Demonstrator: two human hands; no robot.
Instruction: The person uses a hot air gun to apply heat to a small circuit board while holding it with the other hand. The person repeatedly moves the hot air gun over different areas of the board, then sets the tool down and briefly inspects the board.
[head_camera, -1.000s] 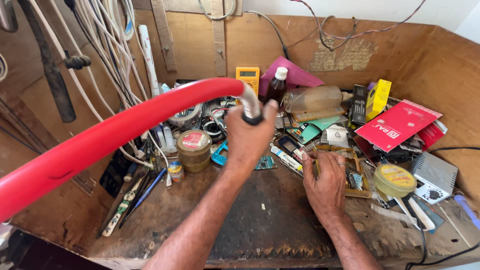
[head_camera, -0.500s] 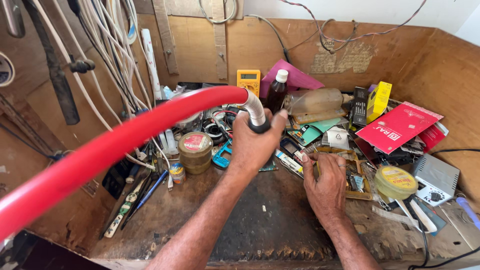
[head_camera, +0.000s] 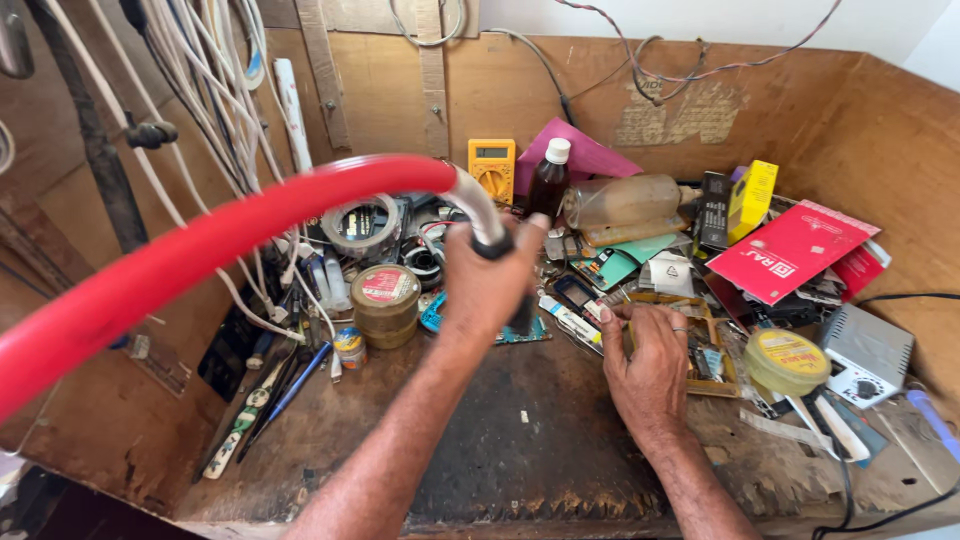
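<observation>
Over the cluttered wooden bench (head_camera: 520, 450), the left hand (head_camera: 490, 285) is wrapped shut around the metal end of a thick red hose (head_camera: 200, 250), just where a pale curved fitting (head_camera: 475, 205) leaves the red sleeve and turns downward into the fist. From that grip the hose runs away to the left: its long axis sweeps up in an arc, then falls toward the lower left edge of the view, growing large as it nears the camera. So the whole length lies on the left hand's own side, and the free end points down at the bench in front of the palm.

The right hand (head_camera: 650, 365) is lower and to the right, well apart from the hose. Its fingers are curled and pressed down at the edge of a small shallow wooden tray (head_camera: 705, 355) of loose parts; whether they pinch anything is hard to tell, since the fingertips are tucked under.

Just left of the gripping hand stands a squat round tin (head_camera: 386, 303) with a red lid, and behind it a roll of tape (head_camera: 362, 225). A yellow multimeter (head_camera: 492, 168) and a dark bottle with a white cap (head_camera: 548, 180) stand against the back board, beyond the knuckles.
</observation>
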